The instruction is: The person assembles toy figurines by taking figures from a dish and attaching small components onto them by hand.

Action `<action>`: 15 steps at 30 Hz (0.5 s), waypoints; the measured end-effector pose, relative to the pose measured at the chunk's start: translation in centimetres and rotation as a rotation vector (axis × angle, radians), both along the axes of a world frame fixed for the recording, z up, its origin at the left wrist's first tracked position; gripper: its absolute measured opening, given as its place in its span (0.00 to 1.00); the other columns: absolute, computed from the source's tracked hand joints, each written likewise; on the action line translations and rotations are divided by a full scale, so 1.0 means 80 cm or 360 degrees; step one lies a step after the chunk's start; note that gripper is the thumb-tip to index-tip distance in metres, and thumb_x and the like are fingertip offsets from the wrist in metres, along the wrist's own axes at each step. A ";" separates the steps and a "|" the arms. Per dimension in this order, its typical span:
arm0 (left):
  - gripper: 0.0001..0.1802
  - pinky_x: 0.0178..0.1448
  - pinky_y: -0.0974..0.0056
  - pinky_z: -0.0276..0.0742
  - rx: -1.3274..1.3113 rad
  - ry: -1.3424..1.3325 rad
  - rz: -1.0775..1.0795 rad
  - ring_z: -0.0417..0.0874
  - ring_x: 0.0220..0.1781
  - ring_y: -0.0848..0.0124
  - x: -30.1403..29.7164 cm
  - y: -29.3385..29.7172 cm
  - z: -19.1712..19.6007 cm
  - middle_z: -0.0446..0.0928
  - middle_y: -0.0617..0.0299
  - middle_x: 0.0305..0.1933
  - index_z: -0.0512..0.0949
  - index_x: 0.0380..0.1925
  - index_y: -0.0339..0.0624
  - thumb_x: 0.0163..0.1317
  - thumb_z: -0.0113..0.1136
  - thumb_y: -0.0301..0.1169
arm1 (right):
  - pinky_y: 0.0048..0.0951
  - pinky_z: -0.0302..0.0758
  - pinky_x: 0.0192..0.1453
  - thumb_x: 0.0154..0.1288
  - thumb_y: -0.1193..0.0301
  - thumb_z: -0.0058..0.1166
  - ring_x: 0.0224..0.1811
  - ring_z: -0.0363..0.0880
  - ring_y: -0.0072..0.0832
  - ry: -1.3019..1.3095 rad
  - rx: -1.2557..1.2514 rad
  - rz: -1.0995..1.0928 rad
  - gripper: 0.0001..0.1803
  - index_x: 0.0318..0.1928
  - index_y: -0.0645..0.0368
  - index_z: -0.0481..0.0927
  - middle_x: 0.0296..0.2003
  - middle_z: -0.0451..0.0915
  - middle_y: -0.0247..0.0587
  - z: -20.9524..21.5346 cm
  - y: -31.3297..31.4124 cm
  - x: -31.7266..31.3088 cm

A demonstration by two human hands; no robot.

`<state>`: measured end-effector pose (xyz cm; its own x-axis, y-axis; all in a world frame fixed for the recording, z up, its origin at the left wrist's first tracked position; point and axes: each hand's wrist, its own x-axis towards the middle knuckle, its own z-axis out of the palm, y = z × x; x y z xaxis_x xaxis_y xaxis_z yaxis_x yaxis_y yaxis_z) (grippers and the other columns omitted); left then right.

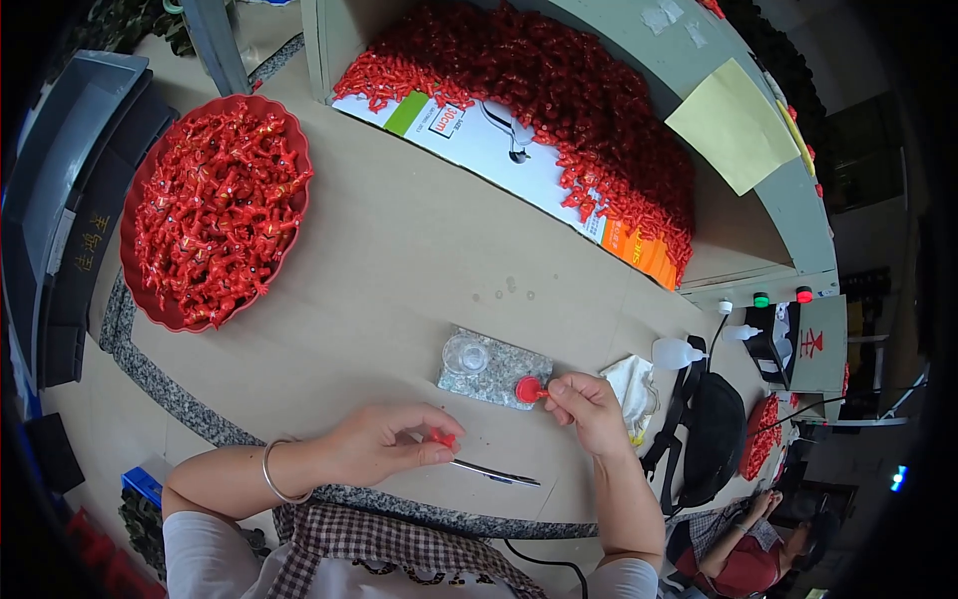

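Observation:
My left hand (384, 439), with a bangle on the wrist, closes its fingers on a small red plastic piece (441, 438). A thin metal tool (499, 473), perhaps tweezers, extends from beside that hand; whether the fingers touch it I cannot tell. My right hand (591, 407) pinches a small red part (542, 393) at the corner of a speckled stone slab (499, 370). Against that part is a round red cup-like thing (527, 388); whether the two are joined is unclear. A small clear dish (465, 354) rests on the slab's left end.
A scalloped red tray (126, 235) heaped with red figures stands at left. Under the shelf, a cardboard box (479, 137) overflows with red parts. Right of the slab lie a white cloth (631, 392), squeeze bottles (676, 352) and a black bag (711, 439). Another person (743, 559) sits at lower right.

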<state>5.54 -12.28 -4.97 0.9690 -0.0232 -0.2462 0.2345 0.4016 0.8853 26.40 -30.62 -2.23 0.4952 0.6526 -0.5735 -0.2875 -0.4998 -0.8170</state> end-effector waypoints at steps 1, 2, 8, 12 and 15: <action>0.12 0.51 0.68 0.74 0.0006 -0.0044 -0.0019 0.76 0.45 0.77 -0.001 0.000 -0.001 0.76 0.62 0.42 0.74 0.45 0.38 0.63 0.54 0.29 | 0.16 0.57 0.24 0.65 0.65 0.51 0.20 0.61 0.13 0.0002 -0.0005 0.0001 0.15 0.25 0.61 0.77 0.17 0.69 0.26 0.001 0.001 0.000; 0.12 0.51 0.69 0.74 0.0012 -0.0087 -0.0038 0.76 0.45 0.77 -0.001 0.001 -0.002 0.76 0.62 0.42 0.74 0.45 0.38 0.63 0.54 0.30 | 0.16 0.58 0.25 0.65 0.65 0.51 0.20 0.62 0.13 0.0008 0.0002 0.0000 0.15 0.25 0.61 0.77 0.18 0.70 0.27 0.002 0.002 -0.001; 0.12 0.52 0.69 0.73 0.0040 -0.0113 -0.0040 0.76 0.45 0.76 -0.002 0.001 -0.002 0.75 0.62 0.42 0.74 0.45 0.39 0.63 0.54 0.29 | 0.16 0.58 0.24 0.64 0.66 0.51 0.19 0.65 0.14 -0.0056 -0.0018 -0.0010 0.13 0.24 0.59 0.77 0.18 0.74 0.28 0.001 0.004 -0.004; 0.12 0.51 0.69 0.73 0.0028 -0.0133 -0.0035 0.76 0.45 0.76 -0.001 0.001 -0.002 0.75 0.61 0.42 0.74 0.45 0.39 0.63 0.54 0.29 | 0.16 0.60 0.24 0.64 0.65 0.51 0.19 0.65 0.14 -0.0057 0.0013 -0.0006 0.13 0.25 0.59 0.77 0.19 0.74 0.28 0.000 0.003 -0.005; 0.12 0.50 0.69 0.73 0.0025 -0.0165 0.0010 0.76 0.44 0.76 0.000 0.000 -0.005 0.75 0.61 0.42 0.74 0.45 0.39 0.63 0.54 0.29 | 0.16 0.61 0.24 0.64 0.65 0.51 0.20 0.65 0.14 -0.0091 -0.0015 0.0036 0.13 0.26 0.59 0.77 0.20 0.75 0.28 -0.002 0.001 -0.003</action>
<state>5.55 -12.30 -5.36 0.9893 -0.0137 -0.1451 0.1390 0.3886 0.9109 26.16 -30.54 -2.41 0.5125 0.6586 -0.5510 -0.2293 -0.5134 -0.8270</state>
